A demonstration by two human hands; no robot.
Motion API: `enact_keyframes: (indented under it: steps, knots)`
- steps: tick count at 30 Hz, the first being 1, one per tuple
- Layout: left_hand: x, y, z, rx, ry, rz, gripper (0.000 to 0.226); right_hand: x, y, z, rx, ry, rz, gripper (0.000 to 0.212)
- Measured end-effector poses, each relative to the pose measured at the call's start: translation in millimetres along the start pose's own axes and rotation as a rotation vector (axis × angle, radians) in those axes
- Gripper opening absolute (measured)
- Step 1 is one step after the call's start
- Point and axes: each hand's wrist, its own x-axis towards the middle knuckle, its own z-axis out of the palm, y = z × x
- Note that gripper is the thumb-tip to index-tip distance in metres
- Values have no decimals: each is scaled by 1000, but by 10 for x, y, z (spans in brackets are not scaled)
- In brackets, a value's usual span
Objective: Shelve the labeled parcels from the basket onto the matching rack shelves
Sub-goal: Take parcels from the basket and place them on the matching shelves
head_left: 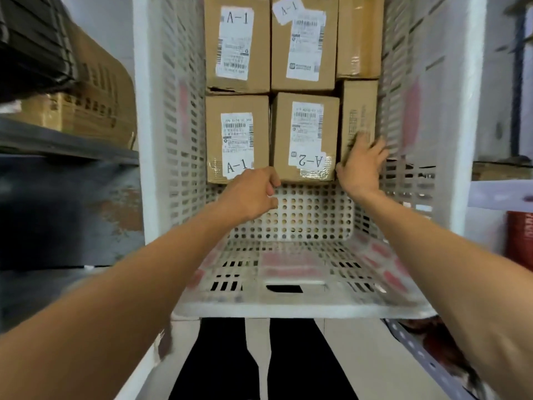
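A white perforated plastic basket fills the middle of the view, with several brown cardboard parcels packed at its far end. The near middle parcel carries an "A-2" label. Left of it sits a parcel labelled "A-1". A narrow parcel stands on edge at the right. My left hand, fingers curled, reaches the near left corner of the A-2 parcel. My right hand lies flat with spread fingers against the narrow parcel, beside the A-2 parcel's right edge. Neither hand lifts anything.
Two more labelled parcels lie farther back in the basket. A grey metal rack shelf at the left bears brown cartons and a black crate. A red cylinder stands at the right. My dark trouser legs show below the basket.
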Motion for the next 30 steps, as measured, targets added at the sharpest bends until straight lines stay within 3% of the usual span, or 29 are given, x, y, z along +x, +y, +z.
enact_keyframes:
  steps: [6,11,17,20,24,27,30]
  knots:
    - [80,62,-29,-79,44,49,22,-1,-59,-92,-55,26,21,96]
    - [-24,140,-175,-40,61,54,24,-206,-167,-533,41,81,92,83]
    - [-137,351,-465,-73,105,30,24,-563,-250,-1080,517,239,36,77]
    - [-142,427,-528,-89,133,32,24,-724,-368,-977,696,172,-6,84]
    - [-158,336,-507,-78,181,9,23,-780,-467,-579,584,114,-48,90]
    - [-187,135,-381,-53,181,-48,22,-877,-553,-302,405,66,-216,95]
    - [-229,-53,-236,3,189,-113,25,-947,-653,-99,472,-10,-376,73]
